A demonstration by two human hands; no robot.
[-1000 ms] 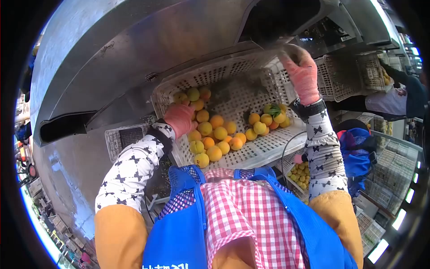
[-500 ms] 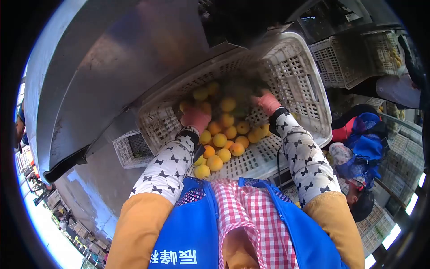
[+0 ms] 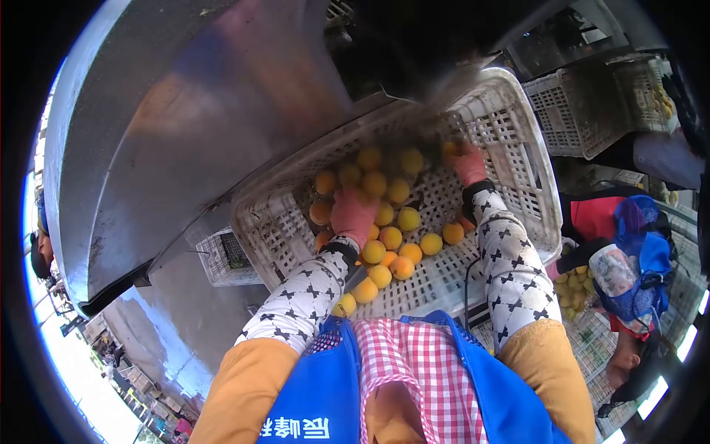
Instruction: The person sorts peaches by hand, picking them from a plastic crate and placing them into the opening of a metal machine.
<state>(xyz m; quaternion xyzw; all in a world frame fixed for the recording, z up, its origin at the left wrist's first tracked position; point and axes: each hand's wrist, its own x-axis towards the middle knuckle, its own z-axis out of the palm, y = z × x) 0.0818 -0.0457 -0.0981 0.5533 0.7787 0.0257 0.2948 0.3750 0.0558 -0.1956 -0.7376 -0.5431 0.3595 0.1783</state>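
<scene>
A white slatted plastic crate [image 3: 518, 140] stands in front of me, with several yellow-orange fruits [image 3: 401, 268] spread over its floor. My left hand [image 3: 354, 214], in a pink glove, is down among the fruits in the left half; its fingertips are hidden against them. Near the crate's far right side is my right hand [image 3: 467, 164], also gloved in pink, its fingers closed round an orange fruit [image 3: 450, 150]. Patterned white sleeves cover both forearms.
A large metal panel [image 3: 200, 111] rises at the left and behind the crate. A small white crate [image 3: 222, 257] lies below it. At the right are more crates [image 3: 555, 111] and a co-worker in blue and red [image 3: 643, 255] beside greenish fruits [image 3: 573, 292].
My left hand has shifted right over the fruits. My right hand has moved right and now has a fruit in it. Several fruits have rolled, and the view has shifted slightly.
</scene>
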